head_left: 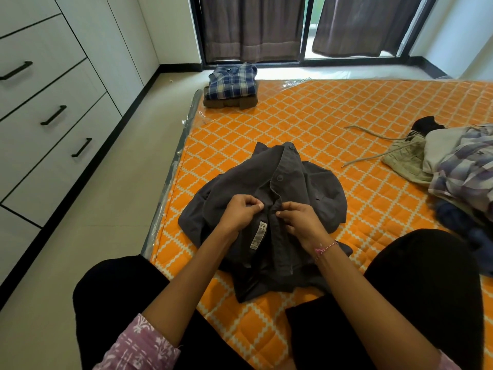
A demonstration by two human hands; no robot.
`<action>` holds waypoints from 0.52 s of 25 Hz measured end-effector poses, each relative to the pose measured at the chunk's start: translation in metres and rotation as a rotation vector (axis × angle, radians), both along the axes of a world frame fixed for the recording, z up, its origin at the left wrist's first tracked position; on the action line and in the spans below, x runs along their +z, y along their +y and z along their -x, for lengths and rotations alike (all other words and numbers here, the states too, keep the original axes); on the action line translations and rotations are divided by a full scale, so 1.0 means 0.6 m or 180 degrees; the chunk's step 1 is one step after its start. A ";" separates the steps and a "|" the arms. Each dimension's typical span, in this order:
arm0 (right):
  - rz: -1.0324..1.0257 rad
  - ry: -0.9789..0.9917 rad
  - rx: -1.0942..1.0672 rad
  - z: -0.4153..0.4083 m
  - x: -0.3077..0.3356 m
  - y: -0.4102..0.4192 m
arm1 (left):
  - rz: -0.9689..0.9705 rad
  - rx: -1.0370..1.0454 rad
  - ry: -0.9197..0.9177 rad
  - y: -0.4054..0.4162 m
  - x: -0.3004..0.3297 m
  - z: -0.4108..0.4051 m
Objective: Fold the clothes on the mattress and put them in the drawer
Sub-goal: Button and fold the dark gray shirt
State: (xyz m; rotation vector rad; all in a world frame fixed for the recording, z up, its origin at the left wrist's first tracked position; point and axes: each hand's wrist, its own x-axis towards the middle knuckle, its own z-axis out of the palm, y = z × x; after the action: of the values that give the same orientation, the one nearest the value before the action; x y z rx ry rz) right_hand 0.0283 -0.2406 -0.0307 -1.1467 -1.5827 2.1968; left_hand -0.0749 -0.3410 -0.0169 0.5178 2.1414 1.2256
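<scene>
A dark grey button shirt (314, 188) lies crumpled on the orange patterned mattress (333, 116) in front of me, collar pointing away. My left hand (240, 213) pinches the left edge of the button placket. My right hand (300, 218) pinches the facing edge, just across from it. A white care label shows below my left hand. White drawers (56, 116) with black handles line the left wall, all closed.
A folded blue plaid shirt (232, 81) sits on folded brown clothes at the mattress's far left corner. A heap of unfolded clothes (458, 166) lies at the right edge. My knees in black trousers frame the shirt. Pale floor runs between mattress and drawers.
</scene>
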 end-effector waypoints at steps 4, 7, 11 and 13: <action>0.0027 0.0143 0.0195 -0.002 0.002 -0.006 | 0.1401 -0.0353 0.1903 0.006 0.006 -0.013; 0.0115 0.0195 0.0185 0.001 0.002 -0.013 | 0.0916 -0.0393 0.1938 0.010 -0.005 -0.024; 0.0312 0.0184 0.0100 -0.002 -0.001 -0.020 | 0.0329 -0.0123 0.0928 0.003 -0.040 -0.024; 0.0375 0.0224 -0.0007 -0.001 -0.001 -0.019 | -0.0049 0.0101 0.0429 0.002 -0.046 -0.025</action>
State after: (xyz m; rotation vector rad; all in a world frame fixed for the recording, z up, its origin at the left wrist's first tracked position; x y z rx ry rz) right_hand 0.0289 -0.2521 -0.0310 -1.0883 -1.4410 2.3292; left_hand -0.0602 -0.3396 -0.0444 0.5902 2.2617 1.2573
